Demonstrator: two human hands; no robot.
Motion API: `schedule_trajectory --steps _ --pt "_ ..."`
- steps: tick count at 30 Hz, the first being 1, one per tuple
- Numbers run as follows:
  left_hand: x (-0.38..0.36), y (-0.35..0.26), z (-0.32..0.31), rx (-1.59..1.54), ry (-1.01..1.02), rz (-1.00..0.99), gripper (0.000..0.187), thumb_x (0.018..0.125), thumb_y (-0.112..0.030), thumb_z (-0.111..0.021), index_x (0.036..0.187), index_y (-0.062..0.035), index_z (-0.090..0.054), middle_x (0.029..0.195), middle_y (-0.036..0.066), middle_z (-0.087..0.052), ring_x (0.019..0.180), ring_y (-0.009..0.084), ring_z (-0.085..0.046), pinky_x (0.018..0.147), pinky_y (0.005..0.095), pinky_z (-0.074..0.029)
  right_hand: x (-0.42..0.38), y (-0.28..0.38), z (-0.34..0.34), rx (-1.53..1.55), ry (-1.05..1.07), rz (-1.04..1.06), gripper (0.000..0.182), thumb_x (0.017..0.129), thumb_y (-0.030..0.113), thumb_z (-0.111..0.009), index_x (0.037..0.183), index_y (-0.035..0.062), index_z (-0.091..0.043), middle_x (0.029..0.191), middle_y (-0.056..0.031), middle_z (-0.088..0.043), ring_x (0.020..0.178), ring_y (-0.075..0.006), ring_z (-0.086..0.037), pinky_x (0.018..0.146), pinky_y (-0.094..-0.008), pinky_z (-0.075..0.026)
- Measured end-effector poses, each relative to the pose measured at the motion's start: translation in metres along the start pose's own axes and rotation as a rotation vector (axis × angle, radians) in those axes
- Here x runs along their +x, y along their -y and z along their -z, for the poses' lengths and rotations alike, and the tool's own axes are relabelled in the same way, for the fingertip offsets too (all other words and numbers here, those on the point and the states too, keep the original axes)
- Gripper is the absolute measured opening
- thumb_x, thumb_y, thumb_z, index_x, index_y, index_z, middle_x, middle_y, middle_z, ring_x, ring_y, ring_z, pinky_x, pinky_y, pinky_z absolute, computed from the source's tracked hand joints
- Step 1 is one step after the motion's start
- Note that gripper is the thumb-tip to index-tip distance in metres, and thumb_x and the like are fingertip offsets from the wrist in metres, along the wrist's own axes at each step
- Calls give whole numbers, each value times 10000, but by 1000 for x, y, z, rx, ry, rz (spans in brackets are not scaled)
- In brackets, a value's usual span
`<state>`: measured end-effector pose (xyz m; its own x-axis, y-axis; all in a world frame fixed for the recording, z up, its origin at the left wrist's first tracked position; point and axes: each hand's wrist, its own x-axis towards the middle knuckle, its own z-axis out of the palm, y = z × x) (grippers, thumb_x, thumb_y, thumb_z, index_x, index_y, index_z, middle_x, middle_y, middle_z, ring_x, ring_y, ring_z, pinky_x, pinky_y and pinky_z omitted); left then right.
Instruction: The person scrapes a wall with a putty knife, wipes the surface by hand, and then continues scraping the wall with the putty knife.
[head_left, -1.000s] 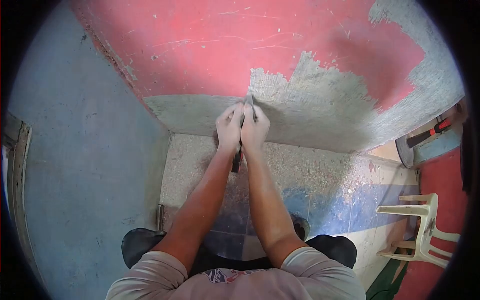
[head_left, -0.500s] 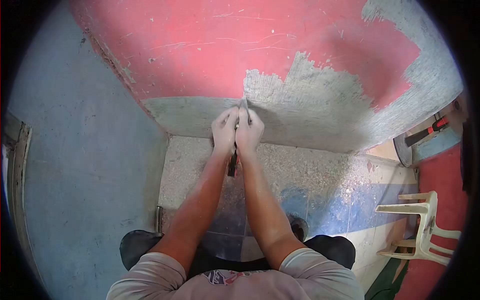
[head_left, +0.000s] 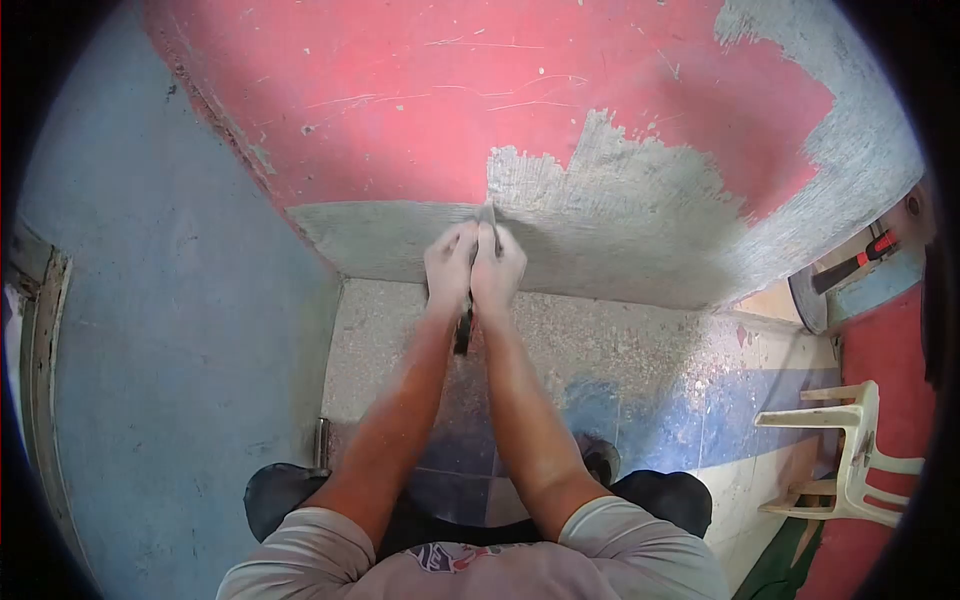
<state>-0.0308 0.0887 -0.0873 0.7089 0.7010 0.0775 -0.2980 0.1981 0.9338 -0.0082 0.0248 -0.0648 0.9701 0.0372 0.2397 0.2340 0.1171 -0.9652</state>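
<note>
Both hands meet side by side, dusty white, around a scraper [head_left: 487, 213] whose pale blade touches the wall just under the edge of the red paint [head_left: 380, 130]. My left hand [head_left: 450, 262] is closed on the tool from the left. My right hand [head_left: 497, 265] wraps it from the right. A dark handle end [head_left: 462, 333] sticks out below, between my wrists. Grey scraped wall [head_left: 640, 205] spreads right of the blade, and a grey band [head_left: 370, 235] lies left of it. The fingers hide most of the tool.
Debris and dust cover the tiled floor [head_left: 650, 370] below the wall. A pale plastic chair [head_left: 855, 450] lies at the right. Behind it, a tool with a red and black handle [head_left: 868, 262] rests near a round grey object [head_left: 806, 300]. A blue-grey wall [head_left: 180, 300] stands left.
The view has shifted slightly, so the wall sits a little lower in it. Both hands keep their grip, with the blade still at the red paint's lower edge.
</note>
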Motion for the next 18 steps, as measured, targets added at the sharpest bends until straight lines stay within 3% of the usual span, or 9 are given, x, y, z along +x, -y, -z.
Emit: schedule_trajectory --steps 2,3,5,9,11,12,14,18 --pt "-10 18 12 12 -22 114 226 1003 -132 -676 1132 46 -729 1036 36 -721 956 95 -633 842 251 -514 -9 -30 -3 65 -17 -37 284 1001 218 -614 944 -53 -679 765 -162 -645 722 -189 -595 710 -373 -493" --pt "-9 11 10 75 -5 48 216 1007 -129 -666 1123 43 -727 1033 34 -716 939 94 -625 833 251 -511 -10 -36 -4 96 -29 -55 281 1000 215 -615 942 -53 -677 760 -156 -641 721 -182 -587 706 -369 -492" --pt "-2 -20 -2 200 30 -78 200 1015 -124 -648 1104 38 -724 1027 30 -706 906 90 -608 813 251 -504 4 2 -7 66 -15 26 281 1000 216 -615 950 -53 -681 761 -158 -649 725 -184 -598 708 -370 -495" --pt "5 -57 -21 -2 31 -74 217 1015 -139 -658 1103 49 -723 1010 28 -707 923 87 -605 828 250 -504 22 61 -10 69 37 -43 277 1003 211 -609 968 -52 -691 764 -165 -659 730 -199 -618 717 -380 -499" --pt "5 -54 -25 -114 18 -57 225 1012 -144 -663 1107 50 -724 1008 28 -709 929 91 -608 833 252 -507 18 48 -8 5 6 38 274 1003 209 -609 976 -50 -694 774 -167 -666 736 -197 -624 722 -379 -501" --pt "6 -42 -17 -25 9 -62 225 1010 -136 -663 1118 52 -725 1019 38 -714 937 95 -618 839 251 -509 16 39 -6 -28 -8 88 272 1003 207 -609 981 -49 -696 779 -168 -669 740 -196 -627 724 -379 -502" --pt "0 -6 0 144 -7 -73 229 1006 -119 -661 1140 55 -725 1041 57 -724 954 104 -638 851 249 -514 0 16 -2 -5 12 -11 270 1000 199 -609 974 -54 -697 795 -174 -675 755 -187 -627 736 -374 -505" --pt "-7 0 7 18 -19 73 236 1005 -126 -665 1145 54 -726 1062 59 -726 963 116 -648 868 258 -520 -7 -14 -4 29 24 -70 267 997 184 -600 965 -62 -698 812 -150 -694 777 -182 -620 755 -365 -507"
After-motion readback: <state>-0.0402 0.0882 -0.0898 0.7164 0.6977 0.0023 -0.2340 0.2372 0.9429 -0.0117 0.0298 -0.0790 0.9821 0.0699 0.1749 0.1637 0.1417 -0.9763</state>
